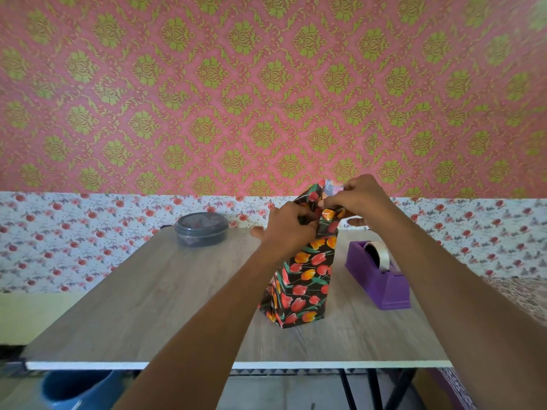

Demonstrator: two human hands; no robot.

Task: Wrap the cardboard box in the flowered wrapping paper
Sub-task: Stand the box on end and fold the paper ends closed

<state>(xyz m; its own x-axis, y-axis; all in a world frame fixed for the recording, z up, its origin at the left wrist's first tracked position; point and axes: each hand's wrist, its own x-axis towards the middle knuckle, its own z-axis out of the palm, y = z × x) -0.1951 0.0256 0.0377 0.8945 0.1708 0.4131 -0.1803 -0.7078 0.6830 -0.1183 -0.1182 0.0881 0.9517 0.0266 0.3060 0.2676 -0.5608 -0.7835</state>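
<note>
Upright on table (148, 291): paper (302, 279) covers box sides. Top end unfinished; I see L hand (288, 229) & R hand (358, 196) both gripping paper flaps there. Remaining, I judge: fold, tape.

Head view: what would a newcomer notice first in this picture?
First, the tall package in black tulip-printed wrapping paper, standing upright mid-table, with the left hand and right hand gripping its loose top. Next, the purple tape dispenser to its right, and the grey lidded container to its left, near the far edge of the table.
</note>
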